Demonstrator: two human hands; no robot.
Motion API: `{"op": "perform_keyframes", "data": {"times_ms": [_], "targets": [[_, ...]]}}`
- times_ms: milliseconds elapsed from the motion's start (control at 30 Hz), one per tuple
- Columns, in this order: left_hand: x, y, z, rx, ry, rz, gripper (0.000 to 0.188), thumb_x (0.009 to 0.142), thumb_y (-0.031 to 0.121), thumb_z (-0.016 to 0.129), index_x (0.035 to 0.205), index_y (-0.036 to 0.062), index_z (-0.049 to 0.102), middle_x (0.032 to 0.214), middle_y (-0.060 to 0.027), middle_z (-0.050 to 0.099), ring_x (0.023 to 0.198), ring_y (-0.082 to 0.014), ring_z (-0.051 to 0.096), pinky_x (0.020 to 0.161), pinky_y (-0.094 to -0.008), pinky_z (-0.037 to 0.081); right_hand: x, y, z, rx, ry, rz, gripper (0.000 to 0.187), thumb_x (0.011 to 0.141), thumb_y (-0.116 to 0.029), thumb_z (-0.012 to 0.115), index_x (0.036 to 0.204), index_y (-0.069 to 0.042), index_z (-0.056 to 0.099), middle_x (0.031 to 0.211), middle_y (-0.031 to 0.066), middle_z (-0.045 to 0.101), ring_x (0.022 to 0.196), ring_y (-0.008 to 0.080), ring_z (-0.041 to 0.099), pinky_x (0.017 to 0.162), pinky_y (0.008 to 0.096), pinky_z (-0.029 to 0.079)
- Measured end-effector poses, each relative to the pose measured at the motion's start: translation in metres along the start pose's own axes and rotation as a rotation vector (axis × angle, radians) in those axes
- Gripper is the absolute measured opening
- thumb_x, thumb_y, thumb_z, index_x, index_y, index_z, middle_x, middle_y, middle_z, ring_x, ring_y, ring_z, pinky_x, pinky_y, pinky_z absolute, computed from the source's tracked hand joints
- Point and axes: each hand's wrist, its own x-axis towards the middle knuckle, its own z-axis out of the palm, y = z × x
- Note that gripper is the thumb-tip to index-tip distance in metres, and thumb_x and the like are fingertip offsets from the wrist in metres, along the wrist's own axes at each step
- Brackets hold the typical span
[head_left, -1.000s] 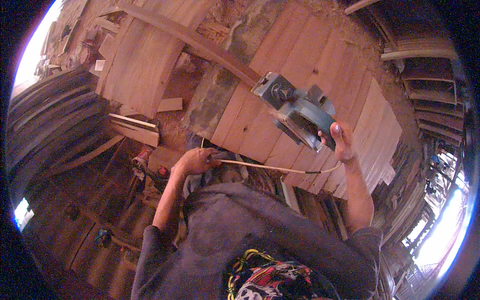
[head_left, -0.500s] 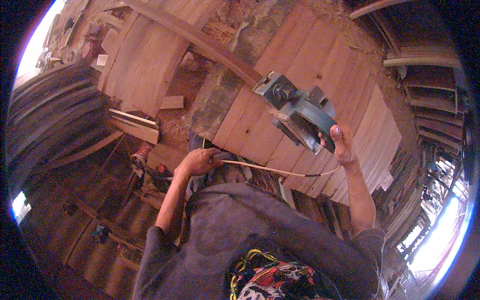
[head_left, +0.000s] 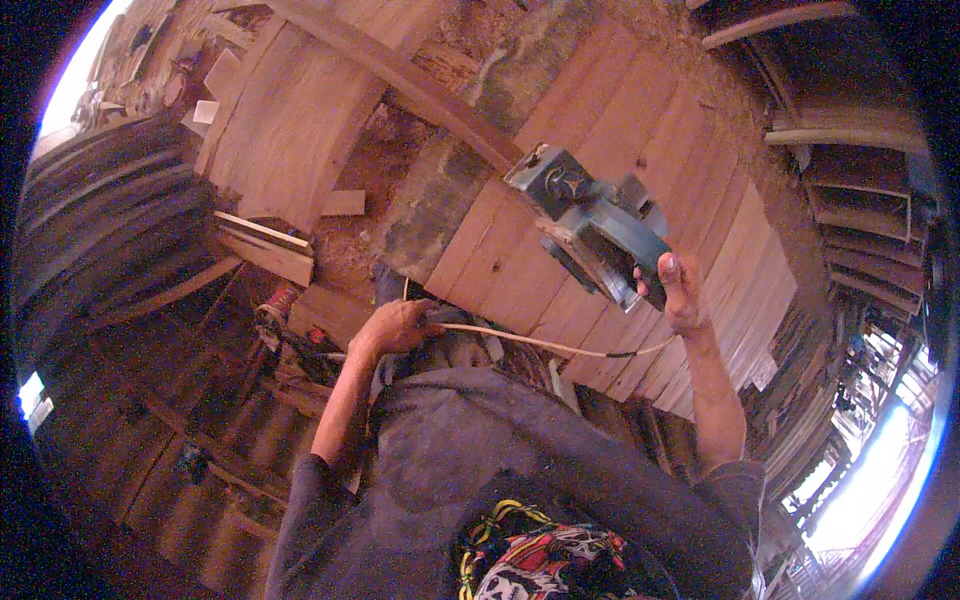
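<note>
In my right hand is the rear handle of a grey-green electric hand planer, with my fingers wrapped round it. The planer's front end meets the near end of a long narrow wooden beam; I cannot tell whether it rests on it. A pale power cord runs from near my right wrist across my front to my left hand. My left fingers are closed round the cord at waist height, and a short piece of it shows beyond them. The planer's underside is mostly hidden.
Flat planks lie side by side beneath the planer. A wide board lies at the far left, with small offcuts near it. Corrugated sheets line the left side. Shelf-like timbers stand at the right.
Both hands keep their holds. The planer has barely moved, and the view has shifted slightly.
</note>
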Motion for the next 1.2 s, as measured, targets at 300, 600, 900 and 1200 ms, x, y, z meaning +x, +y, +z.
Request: {"op": "perform_keyframes", "data": {"times_ms": [300, 600, 900, 1200], "targets": [[-0.001, -0.004, -0.004, 0.016, -0.057, -0.038, 0.06, 0.087, 0.049, 0.065, 0.13, 0.0076, 0.059, 0.11, -0.022, 0.069, 0.108, -0.0391, 0.063, 0.093, -0.0461, 0.05, -0.003, 0.007, 0.01, 0.07, 0.009, 0.029, 0.065, 0.095, -0.062, 0.049, 0.108, 0.0, 0.063, 0.081, 0.0043, 0.064, 0.065, 0.0097, 0.058, 0.06, 0.0243, 0.049], [0.0, -0.012, 0.001, 0.044, -0.101, -0.066, 0.061, 0.087, 0.052, 0.064, 0.132, 0.0095, 0.058, 0.11, -0.0215, 0.069, 0.107, -0.0386, 0.064, 0.092, -0.0468, 0.05, 0.003, 0.005, 0.026, 0.057, 0.046, 0.046, 0.061, 0.097, -0.059, 0.047, 0.102, -0.001, 0.064, 0.08, 0.0043, 0.064, 0.064, 0.0096, 0.058, 0.059, 0.0233, 0.048], [0.0, -0.025, 0.009, 0.044, -0.153, -0.07, 0.062, 0.086, 0.05, 0.066, 0.13, 0.008, 0.059, 0.111, -0.0236, 0.068, 0.107, -0.0394, 0.063, 0.093, -0.0459, 0.051, 0.023, -0.017, 0.051, 0.002, 0.112, 0.037, 0.063, 0.098, -0.062, 0.042, 0.087, -0.004, 0.065, 0.071, 0.0027, 0.061, 0.062, 0.01, 0.057, 0.058, 0.025, 0.045], [-0.005, -0.029, 0.019, 0.044, -0.175, -0.028, 0.06, 0.087, 0.051, 0.065, 0.127, 0.0069, 0.06, 0.11, -0.0239, 0.068, 0.105, -0.0409, 0.064, 0.091, -0.0469, 0.051, 0.051, -0.024, 0.059, 0.023, 0.164, 0.045, 0.065, 0.098, -0.064, 0.041, 0.084, -0.005, 0.063, 0.069, 0.0013, 0.059, 0.06, 0.0091, 0.055, 0.056, 0.024, 0.045]]}}
